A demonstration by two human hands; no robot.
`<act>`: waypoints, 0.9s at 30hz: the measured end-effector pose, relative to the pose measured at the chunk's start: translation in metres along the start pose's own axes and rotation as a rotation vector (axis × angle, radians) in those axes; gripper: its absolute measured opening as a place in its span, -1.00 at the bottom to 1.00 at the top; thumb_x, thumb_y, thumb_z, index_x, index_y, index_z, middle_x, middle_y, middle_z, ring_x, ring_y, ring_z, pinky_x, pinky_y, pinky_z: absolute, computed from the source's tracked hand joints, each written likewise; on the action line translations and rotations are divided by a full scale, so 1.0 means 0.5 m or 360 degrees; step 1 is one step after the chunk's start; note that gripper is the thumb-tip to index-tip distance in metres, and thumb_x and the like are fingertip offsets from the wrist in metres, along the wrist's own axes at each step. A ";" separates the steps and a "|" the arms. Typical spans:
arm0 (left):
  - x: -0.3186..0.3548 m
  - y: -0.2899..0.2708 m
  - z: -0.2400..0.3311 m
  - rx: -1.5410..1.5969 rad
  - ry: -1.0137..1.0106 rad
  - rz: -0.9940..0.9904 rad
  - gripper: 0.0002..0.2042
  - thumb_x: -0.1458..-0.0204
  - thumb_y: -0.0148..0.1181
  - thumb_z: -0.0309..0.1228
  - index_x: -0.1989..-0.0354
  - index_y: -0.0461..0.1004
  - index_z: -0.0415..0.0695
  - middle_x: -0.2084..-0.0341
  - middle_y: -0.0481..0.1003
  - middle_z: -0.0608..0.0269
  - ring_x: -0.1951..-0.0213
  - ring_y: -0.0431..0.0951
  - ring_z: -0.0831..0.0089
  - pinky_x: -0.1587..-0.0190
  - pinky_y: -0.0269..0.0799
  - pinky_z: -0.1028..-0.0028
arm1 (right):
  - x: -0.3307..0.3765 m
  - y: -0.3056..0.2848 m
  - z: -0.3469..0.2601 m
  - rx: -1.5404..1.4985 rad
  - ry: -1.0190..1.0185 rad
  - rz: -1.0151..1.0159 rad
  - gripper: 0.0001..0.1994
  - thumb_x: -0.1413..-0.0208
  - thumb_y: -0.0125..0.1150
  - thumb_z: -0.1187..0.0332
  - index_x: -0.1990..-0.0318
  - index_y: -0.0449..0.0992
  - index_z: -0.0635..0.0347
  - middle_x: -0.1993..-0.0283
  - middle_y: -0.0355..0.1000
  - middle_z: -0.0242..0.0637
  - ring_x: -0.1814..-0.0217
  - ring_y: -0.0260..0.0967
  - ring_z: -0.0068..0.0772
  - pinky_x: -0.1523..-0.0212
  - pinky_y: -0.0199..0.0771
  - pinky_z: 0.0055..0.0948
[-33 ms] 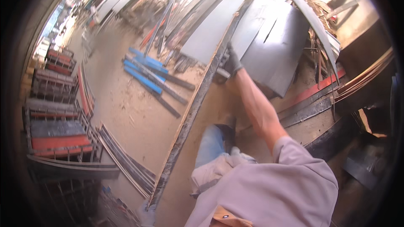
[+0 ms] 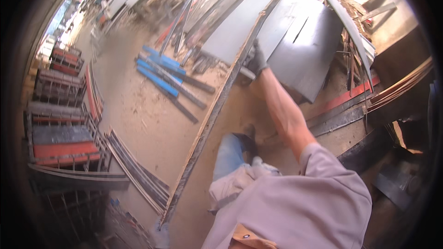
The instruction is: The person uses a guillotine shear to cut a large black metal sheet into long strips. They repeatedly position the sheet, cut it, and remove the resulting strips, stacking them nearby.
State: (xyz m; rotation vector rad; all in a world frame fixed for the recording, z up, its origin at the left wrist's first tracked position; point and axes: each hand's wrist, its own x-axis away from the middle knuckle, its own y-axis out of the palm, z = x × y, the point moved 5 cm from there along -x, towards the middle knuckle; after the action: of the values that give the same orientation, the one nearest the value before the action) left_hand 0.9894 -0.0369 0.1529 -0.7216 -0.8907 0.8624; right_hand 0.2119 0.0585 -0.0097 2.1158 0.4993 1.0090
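Right hand: gloved right hand (image 2: 256, 60) at the end of an outstretched bare forearm, fingers pressed together and curled around the edge of the long rail (image 2: 207, 124), grip set on its far half

Left hand: not clearly shown; a pale blurred shape (image 2: 160, 234) sits at the rail's near end, and I cannot tell whether it is a hand, or spread or closed

Long rail: narrow, rusty and straight, running from the lower edge of the view up past the glove towards the stacked sheets; near end low by the floor (image 2: 143, 115), far end lying along the dark sheet (image 2: 230, 32)

Contact: glove touching the rail where it meets the sheet's edge; the rail appears tilted, lifted at the held part

Surroundings: grey sheets (image 2: 304, 50) fanned out just right of the glove; blue bars (image 2: 159, 71) lying on the floor left of the rail, apart from it; red and grey racks (image 2: 60, 143) well apart at far left

Stance: one jeans leg (image 2: 228, 154) and dark shoe (image 2: 249, 138) beside the rail

Judgement: the rail looks under one-handed control, grip firm
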 end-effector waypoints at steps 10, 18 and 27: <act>-0.036 0.129 -0.195 0.1884 -0.0419 0.1059 -0.45 -0.12 0.14 -0.17 -0.20 0.31 -0.28 -0.11 0.40 0.08 -0.19 0.34 0.15 -0.33 0.13 0.15 | 0.124 0.223 0.136 -0.0367 -0.0243 -0.0642 -0.79 -0.13 0.09 0.34 0.13 0.38 0.24 0.52 0.22 -0.49 0.56 0.11 -0.52 0.52 0.16 -0.44; -0.351 0.093 -0.035 0.3920 0.0247 0.0813 -0.52 -0.06 0.12 -0.14 0.00 0.36 -0.32 0.08 0.43 -0.05 0.04 0.48 0.18 -0.15 0.39 -0.05 | 0.317 0.465 0.449 -0.0258 -0.0088 -0.0904 -0.93 0.00 0.10 0.38 0.43 0.34 0.08 0.48 0.22 -0.41 0.46 0.23 -0.41 0.42 0.26 -0.42; -0.403 0.194 -0.204 0.3634 -0.0887 0.0918 -0.81 0.04 0.06 -0.25 0.45 0.44 -0.13 0.66 0.43 0.15 0.43 0.55 0.22 0.05 0.51 0.03 | 0.293 0.509 0.430 0.0211 -0.0831 -0.0237 -0.59 -0.20 0.12 0.08 -0.02 0.35 0.20 0.30 0.32 -0.24 0.43 0.42 -0.27 0.40 0.49 -0.33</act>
State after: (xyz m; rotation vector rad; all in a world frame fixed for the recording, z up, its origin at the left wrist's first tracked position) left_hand 0.9758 -0.1839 -0.0439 1.3845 0.2960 1.8855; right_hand 0.4796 -0.1170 0.1633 2.3060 0.4579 0.3215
